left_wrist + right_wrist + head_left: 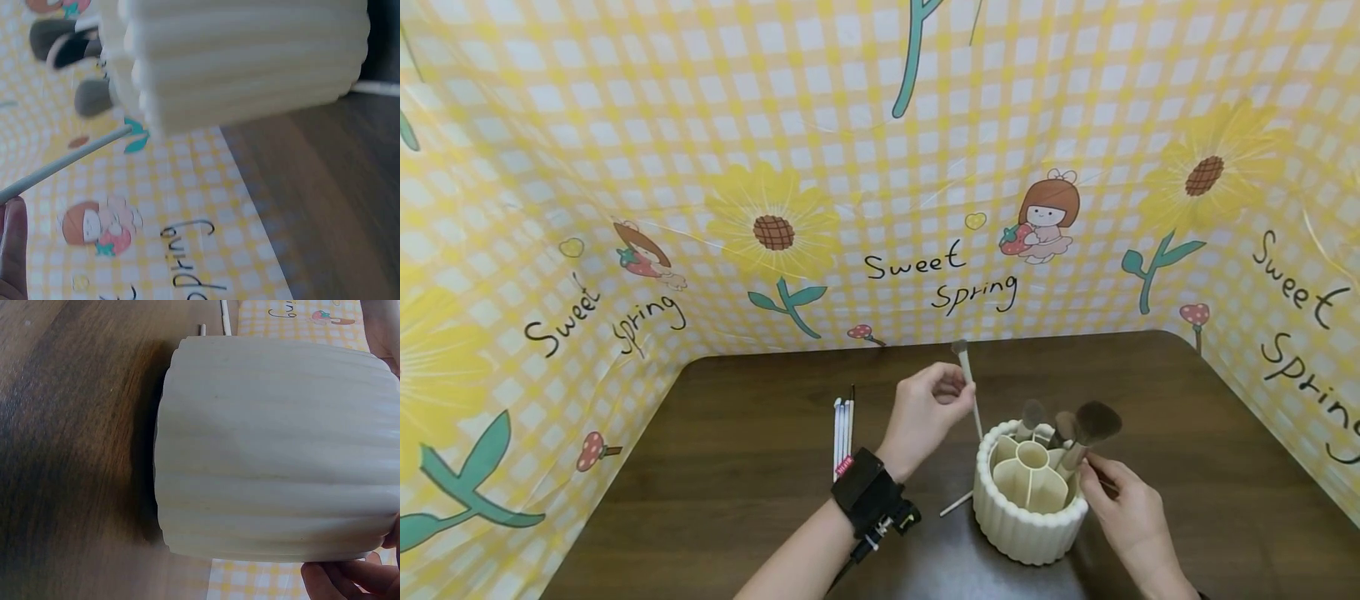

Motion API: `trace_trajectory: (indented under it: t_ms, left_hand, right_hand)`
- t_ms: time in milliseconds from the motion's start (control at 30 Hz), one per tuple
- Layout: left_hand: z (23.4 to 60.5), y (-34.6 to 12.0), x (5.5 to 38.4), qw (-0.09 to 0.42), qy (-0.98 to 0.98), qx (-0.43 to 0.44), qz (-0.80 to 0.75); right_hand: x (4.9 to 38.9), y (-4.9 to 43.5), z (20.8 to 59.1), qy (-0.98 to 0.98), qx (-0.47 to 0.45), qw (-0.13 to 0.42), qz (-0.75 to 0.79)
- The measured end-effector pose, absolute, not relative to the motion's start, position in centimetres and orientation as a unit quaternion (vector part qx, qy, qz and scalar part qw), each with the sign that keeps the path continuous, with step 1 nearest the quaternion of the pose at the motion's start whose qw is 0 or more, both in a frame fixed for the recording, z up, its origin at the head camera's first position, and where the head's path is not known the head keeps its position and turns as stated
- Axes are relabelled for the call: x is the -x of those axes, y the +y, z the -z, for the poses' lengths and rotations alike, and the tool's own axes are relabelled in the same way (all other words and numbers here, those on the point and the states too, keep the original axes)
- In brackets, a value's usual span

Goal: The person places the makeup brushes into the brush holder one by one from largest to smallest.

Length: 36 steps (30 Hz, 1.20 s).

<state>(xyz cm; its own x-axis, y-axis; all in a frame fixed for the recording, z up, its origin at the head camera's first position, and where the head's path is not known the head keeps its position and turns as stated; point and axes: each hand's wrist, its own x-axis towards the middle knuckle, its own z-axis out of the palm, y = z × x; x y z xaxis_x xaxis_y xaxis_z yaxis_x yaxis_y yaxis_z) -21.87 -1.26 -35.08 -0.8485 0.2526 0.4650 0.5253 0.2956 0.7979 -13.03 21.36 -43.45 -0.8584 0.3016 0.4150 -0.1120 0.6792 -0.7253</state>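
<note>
Between thumb and fingers my left hand (928, 412) pinches a makeup brush (967, 371) by its pale handle, grey bristles up. The brush leans just behind and left of a round, ribbed cream brush holder (1030, 533); in the left wrist view its handle (69, 162) points toward the holder's rim. My right hand (1131, 508) grips the holder's upper right edge, its fingers (328, 581) against the ribbed wall. Several brushes stand in the holder's rear compartments, among them a big dark fluffy one (1097, 421). The front compartments show bare walls.
Several slim brushes (843, 433) lie side by side on the dark wooden table (730, 467), left of my left hand. A pale stick (957, 503) lies against the holder's left side, partly hidden. A yellow checked cloth (917, 308) hangs behind and at both sides.
</note>
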Motion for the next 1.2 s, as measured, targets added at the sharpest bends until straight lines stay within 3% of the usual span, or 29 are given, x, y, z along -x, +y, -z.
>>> trace_trajectory:
  t_ms: [700,1200]
  left_hand:
    - [37.9,0.7,20.4,-0.004,-0.832,0.321,0.453]
    - [38.6,1.0,20.8,-0.014,-0.862,0.365,0.350]
  right_hand:
    - [13.0,21.3,43.3,-0.876,0.061,0.257,-0.404]
    - [13.0,21.4,43.3,-0.876,0.059,0.254,-0.405]
